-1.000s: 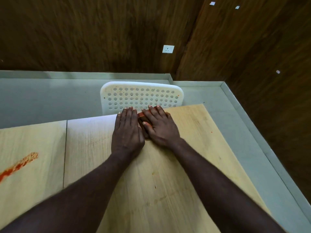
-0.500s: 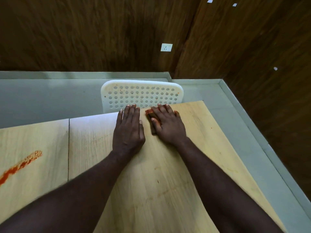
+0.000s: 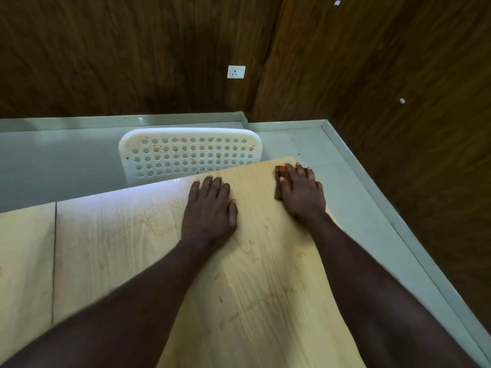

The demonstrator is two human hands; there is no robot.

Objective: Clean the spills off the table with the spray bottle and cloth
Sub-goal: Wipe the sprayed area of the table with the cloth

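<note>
Both bare forearms reach forward from the bottom edge, the left forearm (image 3: 127, 301) slanting up from the lower left and the right forearm (image 3: 372, 288) from the lower right. The left grip (image 3: 210, 208) lies palm down on the pale wooden counter (image 3: 106, 235), fingers straight and close together, thumb alongside. The right grip (image 3: 301, 193) lies well apart from it and farther forward. It is palm down with fingers straight, pressing flat on a reddish-brown cloth (image 3: 279, 172) whose edge shows beside its thumb.

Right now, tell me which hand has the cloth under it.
The right hand, pressing the reddish cloth near the table's far right corner. The left hand lies flat on bare wood, touching no cloth.
</note>
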